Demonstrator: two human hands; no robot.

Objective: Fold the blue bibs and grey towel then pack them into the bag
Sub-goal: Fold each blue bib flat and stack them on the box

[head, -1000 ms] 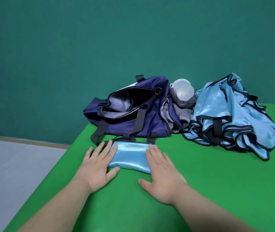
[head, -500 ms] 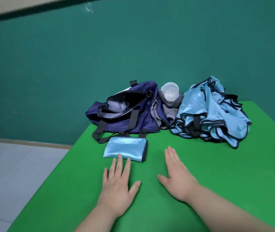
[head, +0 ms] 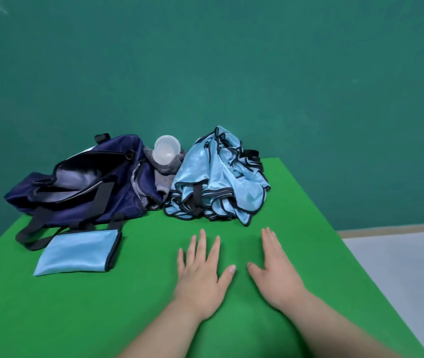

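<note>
L hand (head: 200, 277), R hand (head: 278, 276) flat on table (head: 283, 215)

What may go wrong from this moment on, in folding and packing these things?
1. The clear plastic container rests on the grey towel, between the bag and the bib pile. Pulling either cloth may topple it.
2. The pile looks tangled, so lifting one bib may drag others along.
3. The folded bib looks glossy and may slide open when it is carried to the bag.

A clear plastic cup (head: 166, 153) lies on its side toward the green table's (head: 76, 319) far edge.
</note>
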